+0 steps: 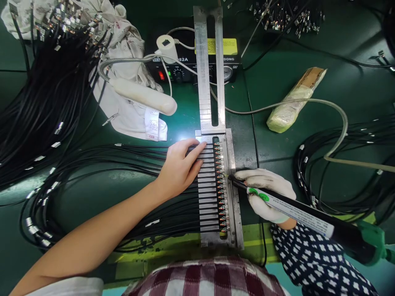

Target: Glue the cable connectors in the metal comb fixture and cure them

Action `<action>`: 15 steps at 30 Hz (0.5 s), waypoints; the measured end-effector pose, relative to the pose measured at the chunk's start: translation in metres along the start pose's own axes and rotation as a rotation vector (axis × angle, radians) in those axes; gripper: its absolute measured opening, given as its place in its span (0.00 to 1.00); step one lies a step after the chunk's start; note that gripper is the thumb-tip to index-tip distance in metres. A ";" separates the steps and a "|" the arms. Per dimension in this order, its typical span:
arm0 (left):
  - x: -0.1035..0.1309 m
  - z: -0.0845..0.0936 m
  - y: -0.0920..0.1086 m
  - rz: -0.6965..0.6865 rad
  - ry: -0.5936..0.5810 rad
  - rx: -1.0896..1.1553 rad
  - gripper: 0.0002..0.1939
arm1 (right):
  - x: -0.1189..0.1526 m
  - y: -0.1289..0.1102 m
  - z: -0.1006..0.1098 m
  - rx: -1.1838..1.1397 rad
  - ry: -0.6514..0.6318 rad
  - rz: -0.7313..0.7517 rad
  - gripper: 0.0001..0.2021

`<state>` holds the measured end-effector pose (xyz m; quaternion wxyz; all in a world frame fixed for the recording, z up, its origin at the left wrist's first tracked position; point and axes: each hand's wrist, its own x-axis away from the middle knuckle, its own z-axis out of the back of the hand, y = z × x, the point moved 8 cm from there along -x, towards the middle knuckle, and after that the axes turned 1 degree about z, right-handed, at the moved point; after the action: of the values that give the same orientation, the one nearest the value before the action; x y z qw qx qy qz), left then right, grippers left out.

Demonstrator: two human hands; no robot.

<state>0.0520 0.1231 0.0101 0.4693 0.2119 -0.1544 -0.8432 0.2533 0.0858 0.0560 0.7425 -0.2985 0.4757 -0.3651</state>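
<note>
Across a metal holder [210,237] on the green table [259,152], black cables [145,156] lie side by side. The right hand [273,181], wearing a white glove, grips a black syringe [290,209], its tip near the cable ends. The bare left hand [179,168] rests on the cables, fingers loosely extended. Farther are a white lamp [148,96] and a black box [187,72].

Black wires [185,209] are being held in a metal rack [209,239]. A black tube [294,213] is being pointed at their ends.
</note>
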 end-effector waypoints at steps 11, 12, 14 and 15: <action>0.000 0.000 0.000 -0.001 -0.003 -0.005 0.23 | -0.002 -0.001 0.000 0.000 0.011 -0.001 0.09; 0.001 0.000 0.000 -0.002 -0.002 -0.007 0.23 | -0.002 -0.001 0.000 -0.002 0.014 0.000 0.09; 0.001 0.000 0.000 -0.003 -0.001 -0.011 0.22 | -0.002 0.000 0.000 0.004 0.009 -0.008 0.09; 0.001 0.000 0.000 -0.005 0.000 -0.012 0.22 | -0.002 0.000 0.000 0.009 0.007 -0.013 0.09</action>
<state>0.0516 0.1226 0.0097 0.4682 0.2095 -0.1489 -0.8454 0.2528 0.0878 0.0571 0.7399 -0.2967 0.4747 -0.3731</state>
